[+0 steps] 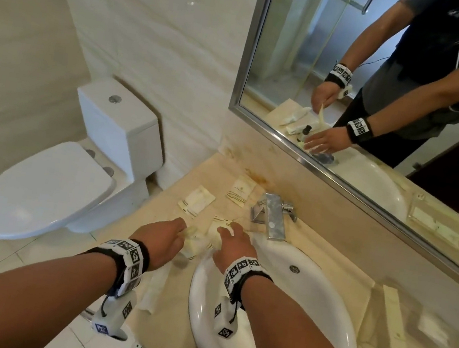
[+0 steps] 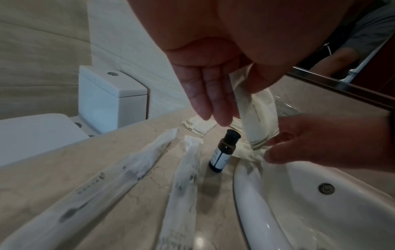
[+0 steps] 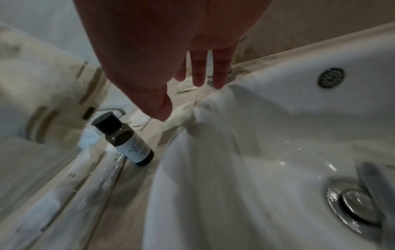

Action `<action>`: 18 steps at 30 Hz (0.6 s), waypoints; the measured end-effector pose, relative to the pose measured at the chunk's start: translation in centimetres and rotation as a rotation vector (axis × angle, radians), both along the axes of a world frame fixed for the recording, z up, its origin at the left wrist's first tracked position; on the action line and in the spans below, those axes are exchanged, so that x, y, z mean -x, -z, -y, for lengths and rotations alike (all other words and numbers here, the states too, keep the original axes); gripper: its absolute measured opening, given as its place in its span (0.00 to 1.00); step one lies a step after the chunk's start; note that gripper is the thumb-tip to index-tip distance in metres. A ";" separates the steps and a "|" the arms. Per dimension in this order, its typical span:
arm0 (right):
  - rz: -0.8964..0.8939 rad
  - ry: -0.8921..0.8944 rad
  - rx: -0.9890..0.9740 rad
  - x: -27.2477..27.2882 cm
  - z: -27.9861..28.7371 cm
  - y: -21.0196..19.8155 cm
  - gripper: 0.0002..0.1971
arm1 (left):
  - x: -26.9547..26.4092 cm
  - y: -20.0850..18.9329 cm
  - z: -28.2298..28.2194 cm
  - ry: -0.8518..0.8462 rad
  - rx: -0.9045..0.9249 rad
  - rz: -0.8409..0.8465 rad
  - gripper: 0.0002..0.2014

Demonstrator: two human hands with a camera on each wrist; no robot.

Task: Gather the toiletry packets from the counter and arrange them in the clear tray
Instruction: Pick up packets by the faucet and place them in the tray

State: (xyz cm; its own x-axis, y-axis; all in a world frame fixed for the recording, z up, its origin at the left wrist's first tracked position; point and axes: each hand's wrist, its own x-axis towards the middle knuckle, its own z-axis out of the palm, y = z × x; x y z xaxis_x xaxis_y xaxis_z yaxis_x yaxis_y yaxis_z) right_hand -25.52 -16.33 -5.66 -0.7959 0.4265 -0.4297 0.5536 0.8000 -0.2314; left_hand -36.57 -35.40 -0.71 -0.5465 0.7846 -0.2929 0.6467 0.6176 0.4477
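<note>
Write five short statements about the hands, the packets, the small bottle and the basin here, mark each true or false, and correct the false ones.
1. The left hand holds a cream packet lifted off the counter. True.
2. The small dark bottle lies on its side in the basin. False: it stands upright on the counter beside the basin.
3. The right hand grips the faucet. False: it reaches, fingers straight, toward packets at the basin's rim; the faucet is untouched.
4. Two long wrapped packets lie on the counter near the bottle. True.
5. The toilet lid is up. False: the lid is down.
</note>
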 end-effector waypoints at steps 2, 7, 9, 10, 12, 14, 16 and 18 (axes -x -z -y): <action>0.047 -0.071 -0.053 1.4 -0.1 0.6 0.36 | 0.4 0.2 0.4 0.003 -0.005 0.026 0.05; 0.236 -0.168 -0.130 3.5 -0.2 2.6 0.32 | 1.8 0.3 1.2 -0.027 0.013 0.039 0.07; 0.267 -0.205 -0.152 3.6 -0.2 3.0 0.28 | 2.5 0.2 1.4 -0.044 0.026 0.037 0.08; 0.264 -0.213 -0.164 3.6 -0.3 3.1 0.28 | 2.7 0.1 1.5 -0.047 0.035 0.035 0.08; 0.241 -0.222 -0.194 3.4 -0.4 3.2 0.28 | 3.1 0.0 1.6 -0.040 0.055 0.032 0.09; 0.201 -0.221 -0.218 3.0 -0.7 3.2 0.27 | 3.3 -0.3 1.4 -0.029 0.065 0.027 0.09; 0.158 -0.219 -0.231 2.7 -0.8 3.1 0.26 | 3.4 -0.6 1.0 -0.019 0.064 0.012 0.10; 0.125 -0.226 -0.235 2.5 -0.9 2.7 0.24 | 3.3 -0.7 0.5 -0.008 0.069 -0.002 0.10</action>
